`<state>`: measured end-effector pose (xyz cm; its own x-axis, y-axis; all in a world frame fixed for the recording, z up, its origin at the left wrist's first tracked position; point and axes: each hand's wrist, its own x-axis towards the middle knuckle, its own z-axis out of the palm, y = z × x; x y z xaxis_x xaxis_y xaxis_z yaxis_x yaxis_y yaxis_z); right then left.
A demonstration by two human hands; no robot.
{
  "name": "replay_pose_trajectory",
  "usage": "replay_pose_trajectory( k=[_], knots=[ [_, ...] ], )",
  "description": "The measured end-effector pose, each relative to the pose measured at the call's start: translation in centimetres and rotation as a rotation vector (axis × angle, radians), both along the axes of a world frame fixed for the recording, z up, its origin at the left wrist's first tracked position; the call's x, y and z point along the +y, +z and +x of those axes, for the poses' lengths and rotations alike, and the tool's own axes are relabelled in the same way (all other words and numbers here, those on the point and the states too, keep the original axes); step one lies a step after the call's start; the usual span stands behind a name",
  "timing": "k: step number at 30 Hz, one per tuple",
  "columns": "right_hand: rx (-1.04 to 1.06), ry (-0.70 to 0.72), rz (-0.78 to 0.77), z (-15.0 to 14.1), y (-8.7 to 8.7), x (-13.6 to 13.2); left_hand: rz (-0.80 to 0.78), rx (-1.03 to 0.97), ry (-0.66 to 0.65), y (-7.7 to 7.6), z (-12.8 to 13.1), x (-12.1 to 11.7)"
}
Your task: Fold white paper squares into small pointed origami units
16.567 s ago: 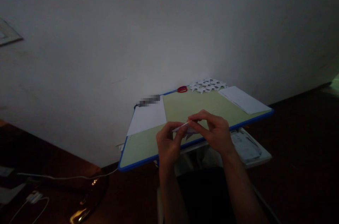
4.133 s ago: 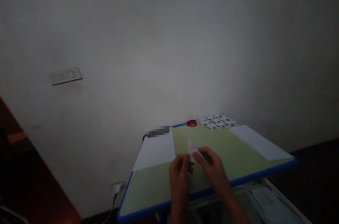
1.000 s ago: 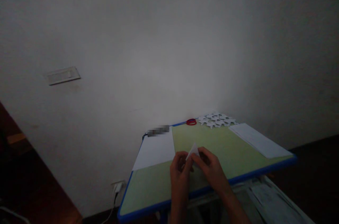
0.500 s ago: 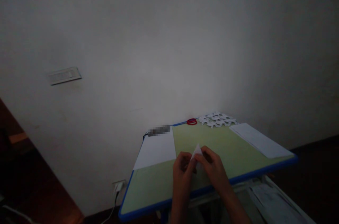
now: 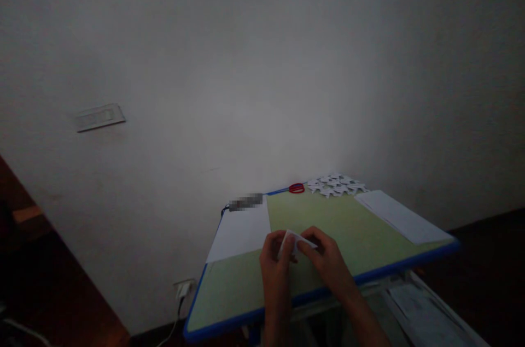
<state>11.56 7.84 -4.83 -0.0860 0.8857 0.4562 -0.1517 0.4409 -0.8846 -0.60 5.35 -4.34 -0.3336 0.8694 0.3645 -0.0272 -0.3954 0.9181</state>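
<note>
A small folded piece of white paper [image 5: 295,238] is held between my two hands, above the green tabletop [image 5: 233,287] near its front edge. My left hand [image 5: 277,251] pinches its left side, thumb on the near face. On the right side, my right hand [image 5: 322,251] grips it between thumb and curled fingers. Fingers hide part of the paper's lower portion. Farther back lie several folded white paper pieces [image 5: 336,185], spread in a group near the wall.
Red-handled scissors [image 5: 296,188] lie at the table's back edge. A white sheet [image 5: 241,232] is at the left, a stack of white paper [image 5: 404,218] at the right. A blurred-out object [image 5: 246,202] sits at the back left. Below is an open drawer [image 5: 422,303] with papers.
The folded paper has turned from a upward-pointing tip to a wider, tilted shape with a corner toward the right. My hands have shifted slightly left and the thumbs have moved on it.
</note>
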Motion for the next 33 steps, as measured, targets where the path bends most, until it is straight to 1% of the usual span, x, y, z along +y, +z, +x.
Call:
replay_pose_trajectory(
  k=[3,7,14,17,20,26,29,33],
  knots=[
    [0.068,-0.012,-0.041,0.0,0.0,0.1,-0.042,0.029,-0.032,0.3,0.2,-0.2],
    [0.085,0.010,-0.044,-0.1,0.0,0.3,-0.046,0.023,-0.007,0.4,0.3,-0.2],
    [0.022,0.067,-0.024,0.0,0.0,-0.2,-0.020,-0.068,0.100,0.2,0.4,-0.1],
    [-0.035,0.091,-0.024,0.2,-0.1,-0.2,0.012,-0.133,0.122,-0.1,0.4,0.1],
    [-0.066,0.094,-0.032,0.2,-0.3,-0.1,0.013,-0.150,0.138,-0.5,0.4,0.3],
    [-0.003,0.034,-0.051,0.4,-0.5,0.1,-0.001,-0.152,0.080,-0.6,0.5,0.3],
    [0.045,0.055,-0.046,0.4,-0.5,0.0,-0.009,-0.147,0.051,-0.7,0.5,0.3],
    [0.009,0.072,-0.043,0.5,-0.6,-0.1,-0.011,-0.152,0.037,-0.7,0.6,0.2]
  ],
)
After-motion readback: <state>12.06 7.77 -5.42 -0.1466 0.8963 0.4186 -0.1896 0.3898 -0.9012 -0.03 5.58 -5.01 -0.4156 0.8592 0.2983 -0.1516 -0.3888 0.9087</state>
